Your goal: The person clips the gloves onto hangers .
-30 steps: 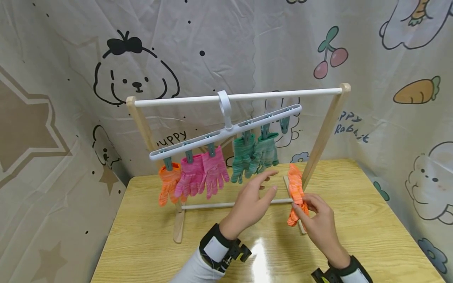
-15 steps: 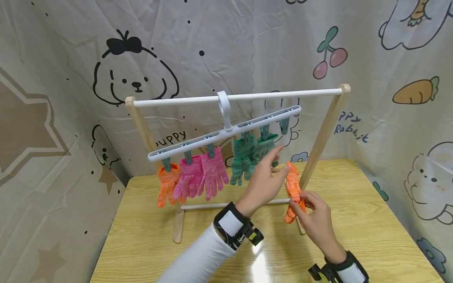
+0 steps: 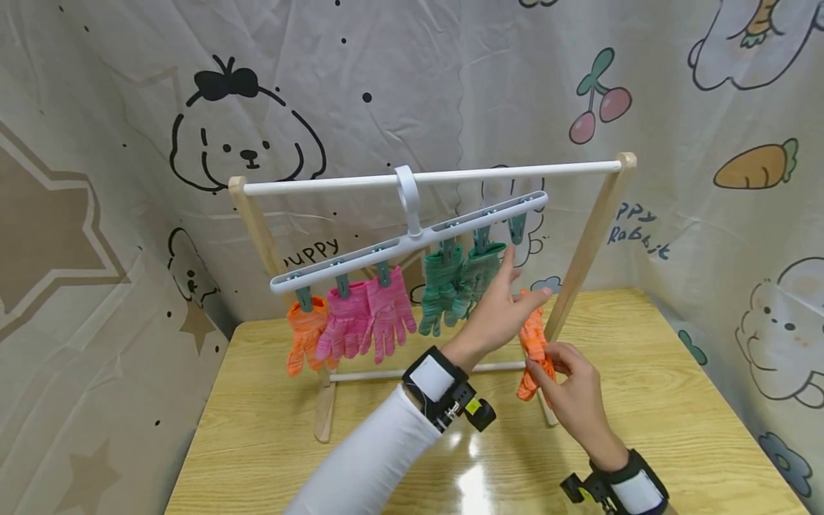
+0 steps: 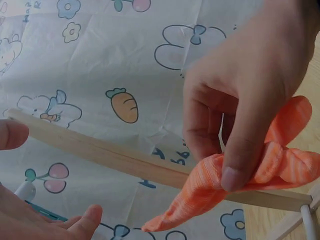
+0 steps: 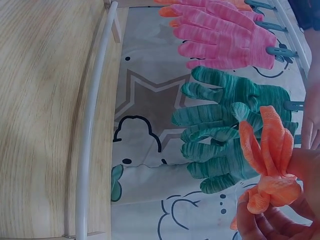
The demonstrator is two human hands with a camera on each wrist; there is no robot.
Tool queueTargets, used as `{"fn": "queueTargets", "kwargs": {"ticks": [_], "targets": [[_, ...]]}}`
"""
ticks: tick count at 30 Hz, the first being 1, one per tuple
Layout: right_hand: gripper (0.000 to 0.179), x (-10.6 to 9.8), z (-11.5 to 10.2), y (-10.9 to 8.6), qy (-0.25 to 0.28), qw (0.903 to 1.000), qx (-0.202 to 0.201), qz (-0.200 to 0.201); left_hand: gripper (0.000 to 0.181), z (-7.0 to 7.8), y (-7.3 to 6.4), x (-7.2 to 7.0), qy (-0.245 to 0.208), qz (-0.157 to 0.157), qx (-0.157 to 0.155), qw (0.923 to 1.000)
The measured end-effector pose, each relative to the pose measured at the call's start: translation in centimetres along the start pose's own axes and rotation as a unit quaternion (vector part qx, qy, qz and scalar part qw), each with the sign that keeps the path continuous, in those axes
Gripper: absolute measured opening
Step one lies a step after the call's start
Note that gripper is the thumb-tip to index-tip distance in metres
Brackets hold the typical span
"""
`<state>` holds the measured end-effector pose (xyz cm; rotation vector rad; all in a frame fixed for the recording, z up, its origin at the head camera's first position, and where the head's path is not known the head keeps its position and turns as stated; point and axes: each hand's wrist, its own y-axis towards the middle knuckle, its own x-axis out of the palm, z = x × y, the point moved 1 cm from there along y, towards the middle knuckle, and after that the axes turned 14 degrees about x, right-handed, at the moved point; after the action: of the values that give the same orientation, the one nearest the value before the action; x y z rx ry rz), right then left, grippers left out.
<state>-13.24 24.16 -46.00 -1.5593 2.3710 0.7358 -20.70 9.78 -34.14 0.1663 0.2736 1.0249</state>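
My right hand (image 3: 574,392) pinches an orange knit glove (image 3: 533,336) between thumb and fingers, beside the rack's right leg. In the left wrist view that orange glove (image 4: 200,185) is bunched, with one end pointing down. Fingers spread, my left hand (image 3: 498,309) is raised just below the free clip (image 3: 517,229) at the hanger's right end, holding nothing. A white clip hanger (image 3: 412,244) hangs tilted, its right end higher. From its clips hang another orange glove (image 3: 305,336), two pink gloves (image 3: 390,311) and two green gloves (image 3: 441,290).
A wooden rack with a white top bar (image 3: 322,184) carries the hanger and stands on the wood-grain table (image 3: 257,415). Its lower white bar (image 3: 380,374) runs behind my left wrist. A printed curtain (image 3: 399,86) surrounds the table at the back and sides.
My left hand has risen and moved right, from in front of the green gloves to just under the free clip. The right hand stays nearly in place, still pinching the orange glove.
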Motion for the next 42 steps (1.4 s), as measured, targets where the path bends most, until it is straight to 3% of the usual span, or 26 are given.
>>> {"fn": "queueTargets", "kwargs": {"ticks": [11,22,35,42], "targets": [[0.016,0.1,-0.1,0.1,-0.009,0.9999,0.005,-0.002,0.092,0.5,1.3,0.1,-0.011,0.007,-0.010,0.9999],[0.015,0.4,-0.2,0.1,-0.004,1.0000,-0.006,-0.001,0.092,0.2,2.9,-0.2,0.034,0.030,-0.010,0.9989],[0.016,0.3,0.3,0.3,-0.010,0.9999,-0.002,0.002,0.087,0.4,4.0,-0.5,-0.042,0.076,0.005,0.9962],[0.018,0.1,0.1,0.3,-0.003,1.0000,0.004,0.003,0.080,0.4,4.3,-0.6,-0.045,0.103,0.010,0.9936]]}}
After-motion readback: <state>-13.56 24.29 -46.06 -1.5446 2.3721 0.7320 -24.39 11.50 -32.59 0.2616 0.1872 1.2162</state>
